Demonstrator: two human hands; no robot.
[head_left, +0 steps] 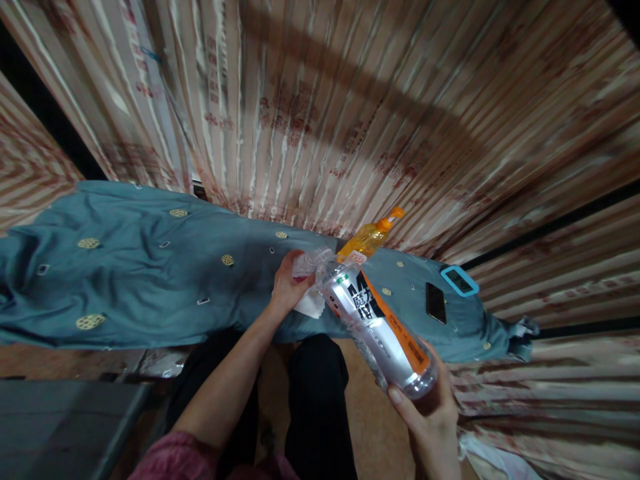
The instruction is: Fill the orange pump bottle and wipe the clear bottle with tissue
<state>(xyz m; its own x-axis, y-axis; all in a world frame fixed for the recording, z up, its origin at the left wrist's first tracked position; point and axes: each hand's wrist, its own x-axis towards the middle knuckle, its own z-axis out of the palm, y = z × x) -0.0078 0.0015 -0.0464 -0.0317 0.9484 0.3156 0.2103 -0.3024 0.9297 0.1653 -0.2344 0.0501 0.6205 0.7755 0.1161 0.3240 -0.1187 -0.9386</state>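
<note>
My right hand [433, 407] grips the base of a large clear plastic bottle [375, 320] with a silver and orange label. The bottle is tilted, its neck pointing up and left. At that neck, my left hand [290, 287] has its fingers closed around a small clear plastic container [309, 262]. Whether the two mouths touch I cannot tell, and my fingers hide part of the container. Below my left hand lies a white tissue [311, 303]. Just behind the bottle's neck is a yellow-orange bottle [367, 239] with an orange top.
A blue-green patterned cloth [150, 280] covers the narrow table. On its right lie a dark phone [436, 303] and a blue-framed device with a screen [459, 281]. Striped, printed sheeting [320, 120] hangs close behind. A grey surface [65, 427] stands at lower left.
</note>
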